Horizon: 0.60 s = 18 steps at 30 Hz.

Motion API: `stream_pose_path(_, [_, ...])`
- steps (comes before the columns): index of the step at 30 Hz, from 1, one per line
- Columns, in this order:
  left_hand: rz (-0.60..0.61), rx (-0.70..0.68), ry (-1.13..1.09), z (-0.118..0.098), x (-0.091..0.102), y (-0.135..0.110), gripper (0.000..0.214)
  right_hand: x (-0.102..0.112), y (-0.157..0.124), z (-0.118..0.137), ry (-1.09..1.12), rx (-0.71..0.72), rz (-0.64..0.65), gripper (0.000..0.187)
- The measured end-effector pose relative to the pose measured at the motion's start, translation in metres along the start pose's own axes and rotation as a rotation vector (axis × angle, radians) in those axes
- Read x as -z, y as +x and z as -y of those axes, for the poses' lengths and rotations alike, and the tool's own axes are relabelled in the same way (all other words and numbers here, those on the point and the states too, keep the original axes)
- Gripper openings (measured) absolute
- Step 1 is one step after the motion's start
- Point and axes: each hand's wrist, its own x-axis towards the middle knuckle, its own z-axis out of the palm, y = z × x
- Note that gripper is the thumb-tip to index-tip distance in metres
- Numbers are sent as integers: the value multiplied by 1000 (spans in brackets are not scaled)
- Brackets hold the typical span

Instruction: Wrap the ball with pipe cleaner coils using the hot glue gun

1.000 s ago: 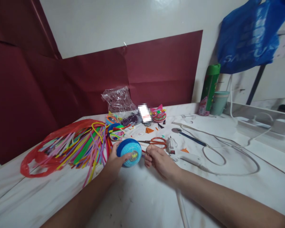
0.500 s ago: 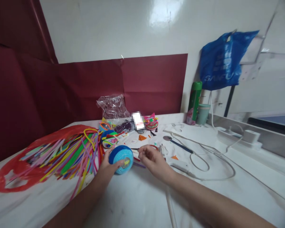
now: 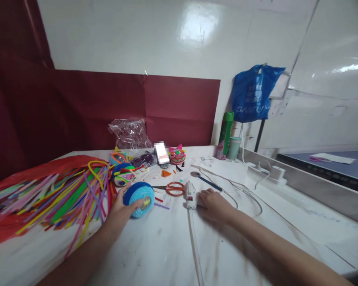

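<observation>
My left hand [image 3: 119, 208] grips a round blue piece [image 3: 140, 198], dark blue on one side and light blue on the other, with a shiny yellowish middle. Its thumb lies across the light blue face. On the table, my right hand [image 3: 213, 203] is closed around the handle of a white glue gun [image 3: 191, 194], which it mostly hides. The gun's nozzle points away from me, and a long pale glue stick [image 3: 194, 242] runs out of its back toward me. Orange-handled scissors [image 3: 175, 189] lie between the hands, beyond short pipe cleaner pieces [image 3: 161, 205].
A red bag [image 3: 56, 162] with many coloured pipe cleaners [image 3: 74, 194] spreads at left. Behind stand decorated balls [image 3: 123, 174], a pink cat-eared one [image 3: 177, 155], a phone [image 3: 162, 153] and clear plastic [image 3: 131, 133]. Cables run right to a power strip [image 3: 253, 169]; a green can [image 3: 226, 133] stands behind.
My right hand has moved away from the blue piece, to the right, onto the glue gun's handle. My left hand still holds the blue piece. The view has turned slightly right.
</observation>
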Motion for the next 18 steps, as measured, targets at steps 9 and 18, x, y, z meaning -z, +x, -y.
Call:
stream_pose_path(9, [9, -27, -252, 16, 3, 7, 73, -8, 0, -1, 28, -51, -117, 16])
stream_pose_path(18, [22, 35, -523, 16, 4, 8, 82, 23, -15, 73, 818, -187, 19, 41])
